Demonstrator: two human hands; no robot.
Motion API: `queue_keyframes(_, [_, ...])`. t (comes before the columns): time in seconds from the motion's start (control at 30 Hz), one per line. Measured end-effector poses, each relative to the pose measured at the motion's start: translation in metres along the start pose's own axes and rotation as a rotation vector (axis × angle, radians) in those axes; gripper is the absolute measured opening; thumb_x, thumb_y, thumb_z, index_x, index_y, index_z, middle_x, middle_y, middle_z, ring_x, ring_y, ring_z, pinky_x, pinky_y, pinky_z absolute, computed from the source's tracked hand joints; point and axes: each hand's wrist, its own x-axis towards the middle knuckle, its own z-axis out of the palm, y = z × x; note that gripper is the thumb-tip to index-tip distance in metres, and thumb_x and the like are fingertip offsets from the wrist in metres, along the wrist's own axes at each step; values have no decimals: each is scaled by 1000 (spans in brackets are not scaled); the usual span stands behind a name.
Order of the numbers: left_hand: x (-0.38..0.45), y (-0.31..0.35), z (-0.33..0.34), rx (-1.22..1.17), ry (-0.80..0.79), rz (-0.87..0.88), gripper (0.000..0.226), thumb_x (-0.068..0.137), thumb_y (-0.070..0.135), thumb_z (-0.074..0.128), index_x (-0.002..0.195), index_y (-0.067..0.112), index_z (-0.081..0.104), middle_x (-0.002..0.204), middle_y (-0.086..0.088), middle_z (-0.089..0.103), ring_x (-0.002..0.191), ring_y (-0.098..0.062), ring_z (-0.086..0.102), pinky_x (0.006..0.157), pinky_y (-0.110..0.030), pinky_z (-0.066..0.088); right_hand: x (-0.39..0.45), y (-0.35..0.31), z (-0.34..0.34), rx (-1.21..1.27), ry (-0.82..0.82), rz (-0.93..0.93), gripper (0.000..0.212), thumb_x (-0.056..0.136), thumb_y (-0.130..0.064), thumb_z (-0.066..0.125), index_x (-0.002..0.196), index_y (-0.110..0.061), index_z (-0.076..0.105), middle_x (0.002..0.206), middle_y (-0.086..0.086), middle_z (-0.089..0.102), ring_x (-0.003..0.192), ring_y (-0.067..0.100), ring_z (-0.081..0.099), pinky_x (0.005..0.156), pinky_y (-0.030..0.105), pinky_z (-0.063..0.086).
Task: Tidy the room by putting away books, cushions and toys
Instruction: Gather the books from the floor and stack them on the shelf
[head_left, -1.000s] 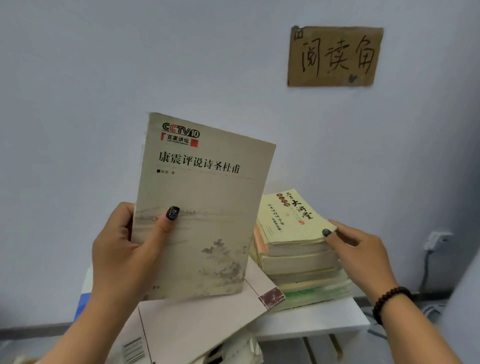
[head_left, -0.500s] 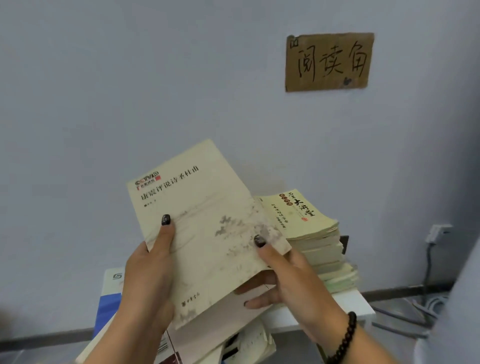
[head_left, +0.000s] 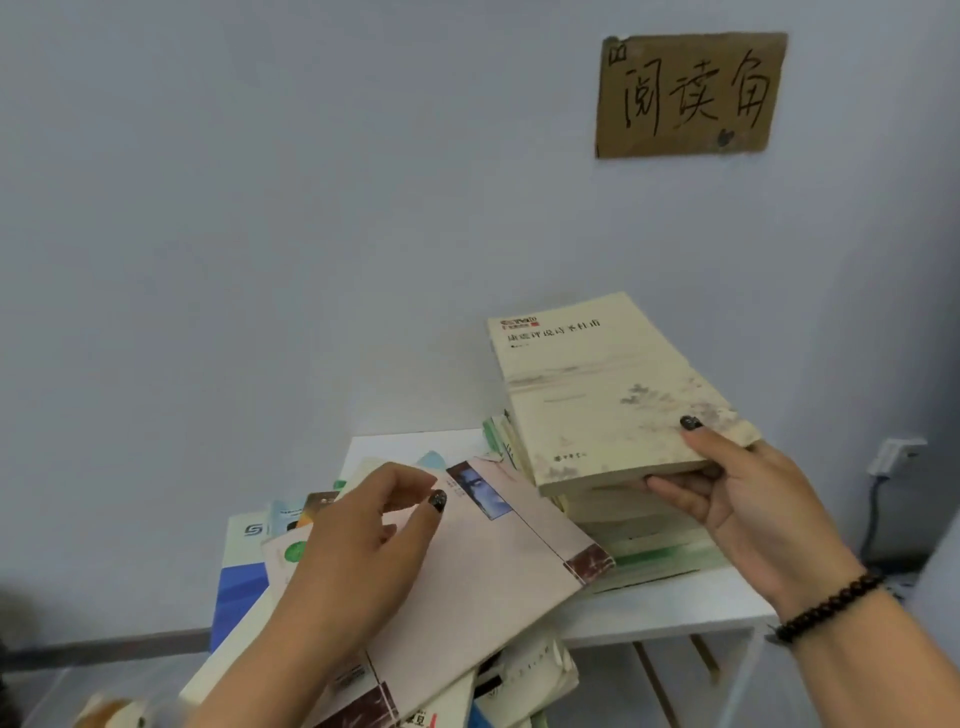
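Note:
A cream book with a faded landscape cover (head_left: 597, 395) lies on top of the book stack (head_left: 644, 530) at the right of the white table (head_left: 665, 603). My right hand (head_left: 737, 493) holds its near right corner, thumb on the cover and fingers under the edge. My left hand (head_left: 358, 545) hovers with loosely curled fingers over a pale pink book (head_left: 498, 561) that tops a loose heap of books at the left. It holds nothing.
A cardboard sign (head_left: 688, 93) with handwriting hangs on the blue-grey wall. A blue and white book (head_left: 239, 571) sticks out at the heap's left. A wall socket with a cable (head_left: 896, 457) is at the far right. Wooden slats (head_left: 670, 680) show under the table.
The cream book went from my left hand, through both hands, to the top of the right stack. My left hand let go and dropped over the pink book.

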Motion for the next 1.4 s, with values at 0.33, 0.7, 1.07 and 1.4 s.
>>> queue_keyframes(0.33, [-32, 13, 30, 677, -411, 114, 77, 79, 68, 55, 144, 41, 23, 151, 20, 19, 144, -7, 11, 122, -40, 5, 8, 5, -36, -442, 298, 10, 39, 95, -52, 48, 97, -15, 57, 86, 17, 64, 73, 31, 65, 55, 36, 57])
queue_keyframes(0.7, [-22, 31, 9, 955, -276, 323, 42, 100, 52, 26, 141, 46, 31, 128, 12, 58, 115, -17, 54, 91, -31, 46, 6, 19, -48, -753, 631, -773, 65, 84, -72, 41, 131, -28, 46, 144, 6, 41, 132, 21, 40, 109, 35, 34])
queue_keyframes(1.07, [-4, 16, -74, -15, 342, 253, 25, 92, 38, 49, 80, 34, 71, 73, 13, 70, 67, 0, 61, 55, -11, 43, -32, 47, 38, -711, 88, -1067, 25, 84, -22, 52, 106, -12, 57, 127, -1, 45, 126, 9, 44, 105, 14, 36])
queue_keyframes(1.4, [5, 9, -92, -939, 446, 5, 27, 94, 31, 51, 91, 20, 76, 102, -5, 75, 97, -21, 72, 86, -44, 57, -46, 85, 99, -386, -402, -302, 83, 51, -76, 72, 125, -48, 46, 135, -25, 50, 126, -5, 48, 106, 32, 43])
